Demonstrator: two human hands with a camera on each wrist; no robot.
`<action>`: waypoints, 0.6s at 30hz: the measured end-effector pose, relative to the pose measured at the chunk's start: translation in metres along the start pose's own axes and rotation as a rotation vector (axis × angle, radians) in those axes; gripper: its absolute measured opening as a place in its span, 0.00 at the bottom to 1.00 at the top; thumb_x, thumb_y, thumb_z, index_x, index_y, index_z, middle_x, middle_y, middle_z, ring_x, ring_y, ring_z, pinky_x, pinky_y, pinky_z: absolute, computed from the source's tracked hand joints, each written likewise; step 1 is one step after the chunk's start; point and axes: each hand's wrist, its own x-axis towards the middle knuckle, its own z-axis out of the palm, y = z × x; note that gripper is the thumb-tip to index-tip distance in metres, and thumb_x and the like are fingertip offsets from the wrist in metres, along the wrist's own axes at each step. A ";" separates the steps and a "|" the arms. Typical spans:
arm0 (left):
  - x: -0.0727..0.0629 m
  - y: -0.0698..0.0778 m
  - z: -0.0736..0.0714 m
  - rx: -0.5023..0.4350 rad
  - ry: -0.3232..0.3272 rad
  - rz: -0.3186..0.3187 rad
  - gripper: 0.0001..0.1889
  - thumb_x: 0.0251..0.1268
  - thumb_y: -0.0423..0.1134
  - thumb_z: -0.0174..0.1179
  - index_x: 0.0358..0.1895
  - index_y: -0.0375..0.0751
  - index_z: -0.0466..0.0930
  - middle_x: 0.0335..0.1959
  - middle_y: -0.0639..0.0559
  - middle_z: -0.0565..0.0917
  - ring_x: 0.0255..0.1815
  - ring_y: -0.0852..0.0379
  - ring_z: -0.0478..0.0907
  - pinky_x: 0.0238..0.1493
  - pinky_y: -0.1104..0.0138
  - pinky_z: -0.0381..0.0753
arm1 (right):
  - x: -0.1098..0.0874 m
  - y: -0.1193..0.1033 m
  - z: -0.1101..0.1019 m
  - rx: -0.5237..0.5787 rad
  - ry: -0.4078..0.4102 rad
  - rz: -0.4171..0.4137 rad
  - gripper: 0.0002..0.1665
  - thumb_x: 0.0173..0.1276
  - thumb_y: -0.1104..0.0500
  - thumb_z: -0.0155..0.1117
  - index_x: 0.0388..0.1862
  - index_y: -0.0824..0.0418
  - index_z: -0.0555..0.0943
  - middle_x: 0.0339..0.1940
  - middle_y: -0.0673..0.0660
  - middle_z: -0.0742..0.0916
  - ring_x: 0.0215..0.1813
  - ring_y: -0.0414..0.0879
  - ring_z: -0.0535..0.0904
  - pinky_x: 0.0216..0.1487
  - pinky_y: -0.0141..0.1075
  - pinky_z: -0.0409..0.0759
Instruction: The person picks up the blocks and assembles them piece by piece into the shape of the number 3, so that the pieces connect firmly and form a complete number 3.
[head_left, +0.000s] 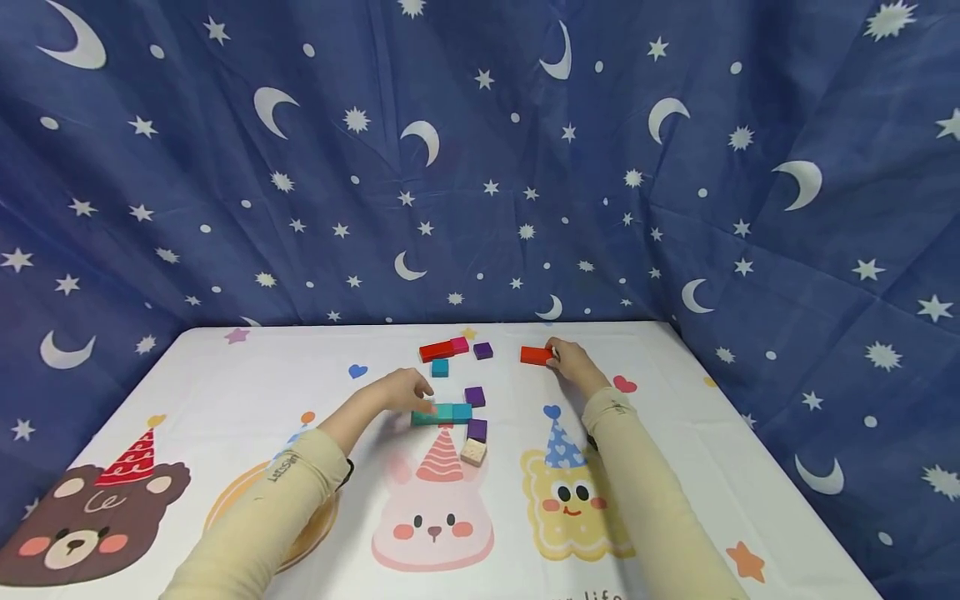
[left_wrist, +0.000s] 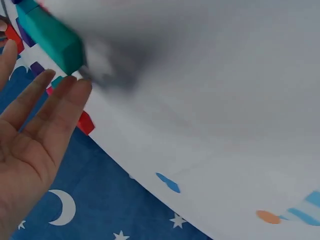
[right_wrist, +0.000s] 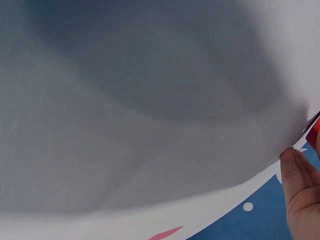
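In the head view my left hand (head_left: 405,390) is over the left end of a row of blocks: a long green block (head_left: 423,418), a teal cube (head_left: 445,412) and a blue cube (head_left: 462,412). The left wrist view shows its fingers (left_wrist: 65,102) extended beside the end of the green block (left_wrist: 55,40). Farther right, my right hand (head_left: 573,364) pinches the right end of a red block (head_left: 534,356) on the table. Only a corner of the red block (right_wrist: 313,137) enters the right wrist view, beside the fingers (right_wrist: 295,172).
Behind the row lie another red block (head_left: 437,351), a pink cube (head_left: 460,345), a blue cube (head_left: 440,368) and a purple cube (head_left: 483,351). Purple cubes (head_left: 475,397) and a beige cube (head_left: 473,452) sit near its right end. A starry curtain (head_left: 480,167) hangs behind the table.
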 end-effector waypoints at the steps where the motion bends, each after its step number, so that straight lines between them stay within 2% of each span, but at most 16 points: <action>1: 0.001 0.002 -0.001 0.008 0.012 0.004 0.21 0.59 0.41 0.64 0.53 0.33 0.79 0.49 0.38 0.82 0.50 0.46 0.78 0.54 0.55 0.78 | -0.001 0.000 -0.001 0.004 0.005 -0.009 0.19 0.67 0.61 0.59 0.54 0.68 0.72 0.42 0.66 0.82 0.40 0.54 0.73 0.51 0.45 0.75; 5: 0.010 0.008 0.000 0.019 0.092 0.038 0.18 0.60 0.40 0.63 0.51 0.32 0.81 0.45 0.40 0.83 0.48 0.47 0.78 0.53 0.56 0.79 | 0.008 0.008 0.004 0.052 -0.020 0.032 0.20 0.67 0.60 0.59 0.56 0.67 0.72 0.42 0.65 0.82 0.41 0.54 0.74 0.52 0.46 0.75; 7: 0.016 0.011 0.002 0.019 0.129 0.053 0.17 0.60 0.39 0.63 0.50 0.33 0.81 0.44 0.41 0.84 0.46 0.48 0.79 0.52 0.57 0.79 | 0.011 0.014 0.010 0.056 -0.011 -0.002 0.20 0.68 0.59 0.58 0.57 0.64 0.72 0.42 0.63 0.82 0.42 0.53 0.74 0.52 0.44 0.74; 9: 0.020 0.015 0.002 0.005 0.156 0.057 0.16 0.60 0.39 0.63 0.49 0.33 0.82 0.43 0.41 0.85 0.45 0.48 0.79 0.51 0.58 0.80 | 0.035 0.044 0.031 0.065 0.047 -0.102 0.21 0.68 0.51 0.59 0.54 0.61 0.74 0.36 0.58 0.81 0.37 0.49 0.73 0.46 0.38 0.74; 11: 0.024 0.018 0.002 -0.005 0.171 0.059 0.16 0.60 0.38 0.64 0.48 0.33 0.82 0.42 0.41 0.85 0.44 0.48 0.79 0.51 0.58 0.80 | 0.045 0.054 0.039 0.043 0.054 -0.134 0.22 0.67 0.48 0.59 0.54 0.60 0.74 0.33 0.57 0.80 0.36 0.48 0.73 0.44 0.37 0.74; 12: 0.026 0.019 0.002 -0.007 0.174 0.055 0.16 0.60 0.38 0.64 0.48 0.33 0.82 0.42 0.42 0.85 0.44 0.49 0.79 0.51 0.58 0.80 | 0.045 0.055 0.039 0.040 0.058 -0.145 0.22 0.67 0.48 0.59 0.53 0.61 0.74 0.33 0.57 0.80 0.35 0.48 0.73 0.43 0.37 0.74; 14: 0.030 0.021 0.003 -0.007 0.182 0.057 0.15 0.60 0.38 0.64 0.47 0.33 0.82 0.42 0.41 0.85 0.44 0.48 0.79 0.52 0.58 0.79 | 0.048 0.055 0.037 0.053 0.044 -0.105 0.22 0.66 0.50 0.62 0.52 0.63 0.75 0.32 0.58 0.80 0.34 0.50 0.73 0.43 0.39 0.74; 16: 0.033 0.023 0.003 -0.007 0.192 0.056 0.15 0.60 0.38 0.64 0.47 0.32 0.82 0.43 0.41 0.85 0.45 0.48 0.80 0.52 0.57 0.79 | 0.023 0.027 0.014 0.042 -0.005 -0.018 0.20 0.66 0.58 0.61 0.55 0.66 0.74 0.36 0.63 0.81 0.38 0.54 0.74 0.49 0.45 0.75; 18: 0.035 0.025 0.004 -0.007 0.205 0.061 0.15 0.60 0.38 0.63 0.47 0.32 0.82 0.43 0.40 0.85 0.45 0.48 0.80 0.53 0.57 0.79 | 0.007 0.015 0.004 0.035 0.016 -0.027 0.19 0.67 0.61 0.61 0.53 0.69 0.74 0.37 0.64 0.81 0.38 0.54 0.74 0.49 0.44 0.76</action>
